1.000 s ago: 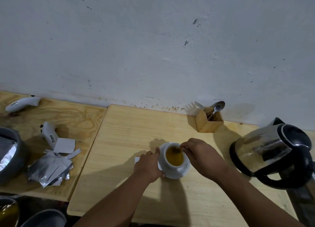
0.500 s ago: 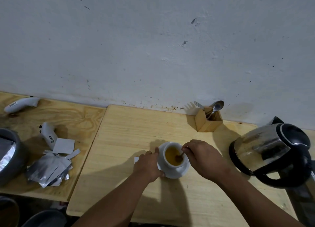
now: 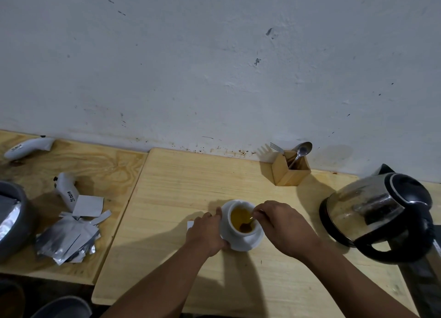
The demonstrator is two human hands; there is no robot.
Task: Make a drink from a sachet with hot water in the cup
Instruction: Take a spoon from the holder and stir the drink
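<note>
Left hand (image 3: 207,234): we see it wrapped round the left edge of the saucer (image 3: 250,243), thumb up by the rim, fingers clasped on it.
Right hand (image 3: 285,227): fingers pinched on the handle of a small spoon (image 3: 249,223) (only a short bit shows), bowl end dipped in the drink.
Cup (image 3: 235,230): white, upright on the saucer, approx. centre of the pale wooden table (image 3: 181,198), between our two hands; amber liquid inside, darker patch at the spoon tip.
White scrap (image 3: 190,224): a corner peeks out just left of the left hand; we can't tell what it is.
Kettle (image 3: 379,212): steel w/ black lid & handle, near the right hand, at the table's right end.
Sachets (image 3: 69,241): silver pile, torn strips on top, on the darker board (image 3: 100,164) to the left, well apart from the cup.
Grey tub (image 3: 14,219): far-left edge, beside the sachets.
White gadgets: one (image 3: 68,191) touching the pile, another (image 3: 28,148) nearer the wall.
Wooden holder (image 3: 290,169): at the wall, w/ a fork (image 3: 276,147) & a big spoon (image 3: 301,150) standing in it.
</note>
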